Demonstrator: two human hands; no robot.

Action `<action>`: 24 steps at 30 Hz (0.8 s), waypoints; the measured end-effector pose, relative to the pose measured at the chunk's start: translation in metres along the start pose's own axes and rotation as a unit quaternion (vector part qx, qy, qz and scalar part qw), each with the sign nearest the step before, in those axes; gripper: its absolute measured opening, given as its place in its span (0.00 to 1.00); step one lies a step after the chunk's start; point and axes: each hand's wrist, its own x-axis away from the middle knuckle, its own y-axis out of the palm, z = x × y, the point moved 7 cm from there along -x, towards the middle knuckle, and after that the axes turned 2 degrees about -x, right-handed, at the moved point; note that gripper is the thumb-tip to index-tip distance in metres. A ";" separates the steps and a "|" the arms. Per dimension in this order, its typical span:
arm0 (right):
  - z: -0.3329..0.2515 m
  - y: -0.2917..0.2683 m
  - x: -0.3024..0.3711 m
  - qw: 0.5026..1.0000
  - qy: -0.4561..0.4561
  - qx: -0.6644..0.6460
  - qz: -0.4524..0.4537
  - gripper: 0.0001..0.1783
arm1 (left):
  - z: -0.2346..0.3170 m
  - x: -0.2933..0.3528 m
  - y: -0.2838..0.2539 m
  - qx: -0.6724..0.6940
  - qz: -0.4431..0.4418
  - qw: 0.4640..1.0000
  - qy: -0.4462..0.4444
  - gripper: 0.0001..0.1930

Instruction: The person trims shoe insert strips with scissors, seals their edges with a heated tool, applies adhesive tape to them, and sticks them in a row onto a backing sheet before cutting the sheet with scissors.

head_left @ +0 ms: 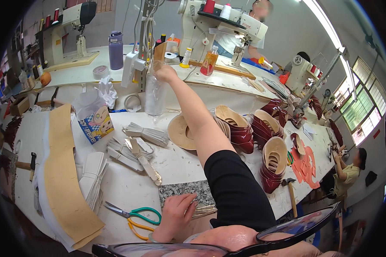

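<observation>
My right arm reaches far across the bench. At its end my right hand (166, 73) is closed at the mouth of a tall clear plastic container (155, 96), beside an upright brown strip (159, 52). What its fingers hold is hidden. Near me, my left hand (176, 215) rests with fingers stretched out by the edge of a speckled stone slab (188, 190). Thin light strips (205, 211) lie beside its fingertips. Green-handled scissors (135, 213) and an orange-handled tool (137, 229) are just left of this hand.
Several dark red shoe uppers (273, 165) stand right of my arm, with a hammer (291, 197) nearby. Bundled pale strips (146, 134) and a long tan sheet (60, 171) lie left. Behind are a purple bottle (116, 50), a sewing machine (227, 25) and other people.
</observation>
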 end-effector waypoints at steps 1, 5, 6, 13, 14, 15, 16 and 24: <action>-0.001 0.000 -0.001 0.998 -0.036 0.049 -0.028 0.23 | 0.000 0.001 0.002 0.000 -0.006 1.000 0.000 0.14; -0.011 -0.008 0.013 1.000 -0.029 0.000 0.010 0.23 | -0.004 0.002 0.005 -0.001 -0.016 1.000 -0.007 0.14; -0.015 -0.012 0.016 1.000 -0.023 0.013 0.009 0.22 | -0.004 0.003 0.004 -0.002 -0.014 1.000 -0.005 0.14; -0.025 -0.021 0.036 0.997 -0.026 0.022 0.071 0.26 | -0.005 0.003 0.004 -0.003 -0.016 1.000 -0.004 0.15; -0.030 -0.019 0.036 0.997 -0.029 0.020 0.068 0.26 | -0.005 0.003 0.003 -0.003 -0.018 1.000 -0.006 0.15; -0.026 -0.020 0.037 0.996 -0.010 0.005 0.089 0.25 | -0.004 0.003 0.003 -0.002 -0.019 1.000 -0.008 0.15; -0.023 -0.021 0.037 0.994 0.010 -0.011 0.108 0.24 | -0.003 0.002 0.002 -0.002 -0.016 1.000 -0.006 0.15; -0.041 -0.021 0.031 0.992 -0.072 0.098 0.044 0.34 | 0.002 -0.002 0.001 -0.006 -0.026 1.000 -0.006 0.15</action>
